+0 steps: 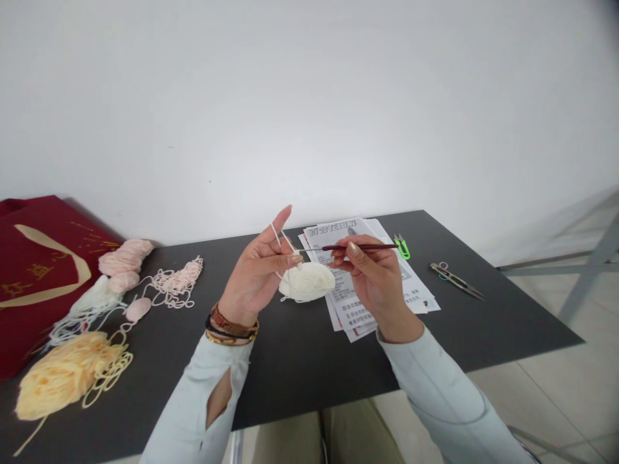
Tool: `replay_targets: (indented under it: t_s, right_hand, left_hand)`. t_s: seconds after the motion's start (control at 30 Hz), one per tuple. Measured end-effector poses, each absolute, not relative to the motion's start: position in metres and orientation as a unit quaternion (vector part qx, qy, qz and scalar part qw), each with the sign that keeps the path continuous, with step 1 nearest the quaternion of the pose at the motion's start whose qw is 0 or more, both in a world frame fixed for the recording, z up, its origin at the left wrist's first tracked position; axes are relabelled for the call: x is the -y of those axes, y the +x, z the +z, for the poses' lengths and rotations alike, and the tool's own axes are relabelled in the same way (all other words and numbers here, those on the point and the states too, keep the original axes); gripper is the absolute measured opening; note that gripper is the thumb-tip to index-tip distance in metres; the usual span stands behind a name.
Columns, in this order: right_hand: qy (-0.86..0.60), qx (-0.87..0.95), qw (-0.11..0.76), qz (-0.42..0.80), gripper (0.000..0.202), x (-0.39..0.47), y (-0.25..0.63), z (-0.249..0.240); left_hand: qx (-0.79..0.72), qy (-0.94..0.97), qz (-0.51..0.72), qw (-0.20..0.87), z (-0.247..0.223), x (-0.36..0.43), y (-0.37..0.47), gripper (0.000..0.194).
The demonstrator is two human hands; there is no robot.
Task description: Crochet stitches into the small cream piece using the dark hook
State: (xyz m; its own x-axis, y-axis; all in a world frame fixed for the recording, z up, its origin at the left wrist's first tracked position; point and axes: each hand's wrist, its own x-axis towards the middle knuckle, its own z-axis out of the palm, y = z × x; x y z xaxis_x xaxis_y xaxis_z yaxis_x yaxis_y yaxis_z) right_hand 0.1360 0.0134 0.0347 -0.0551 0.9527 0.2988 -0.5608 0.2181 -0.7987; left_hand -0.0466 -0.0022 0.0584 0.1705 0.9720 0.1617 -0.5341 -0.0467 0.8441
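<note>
My left hand (261,267) pinches a small bit of white crochet work (296,256) between thumb and finger. A strand of white yarn (276,233) runs over its raised index finger. In my right hand (370,270) is a crochet hook (360,247) with a dark reddish handle, gripped like a pencil. The hook's thin metal shaft points left and its tip meets the white work; the exact loop there is too small to make out. Below and behind the hands, a ball of white yarn (309,282) lies on the black table (290,374).
Printed sheets (416,293) lie under my right hand, with green thread snips (402,246) at their edge. Scissors (456,280) rest farther right. On the left are a dark red bag (43,258), pink yarn (126,256), yellow yarn (62,374) and loose pale strands. A white wall (309,116) stands behind.
</note>
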Motion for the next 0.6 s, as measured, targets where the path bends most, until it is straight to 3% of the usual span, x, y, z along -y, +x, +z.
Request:
replay_targets:
  t_s: [0.6]
  right_hand:
    - [-0.224, 0.419, 0.647, 0.596, 0.016, -0.0162, 0.1405, 0.0382]
  left_hand:
    - [-0.272, 0.462, 0.564, 0.628, 0.0568, 0.0023, -0.0485, 0.075]
